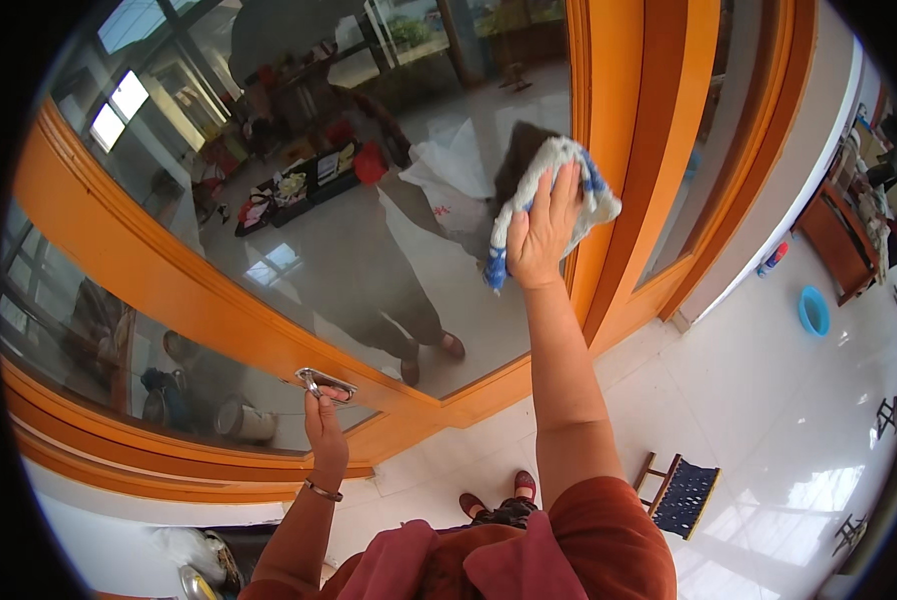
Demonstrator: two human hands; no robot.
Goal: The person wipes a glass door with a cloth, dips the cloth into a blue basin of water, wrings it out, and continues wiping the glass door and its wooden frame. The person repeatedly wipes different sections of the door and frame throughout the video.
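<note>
A white and blue cloth (595,191) lies pressed under my right hand (544,232) against the glass pane (328,277) of a door, close to the pane's right edge. My right fingers are spread over the cloth, and one end of it hangs below the thumb. Lower on the left, my left hand (325,427) grips the metal door handle (327,381), which is fixed to the orange wooden door frame (388,394). The glass reflects the room and a standing person.
A small folding stool (685,495) with a dark woven seat stands on the tiled floor at my right. Farther off are a blue basin (814,311), a spray can (772,259) and a wooden cabinet (838,240). Bagged items (193,551) lie at the lower left.
</note>
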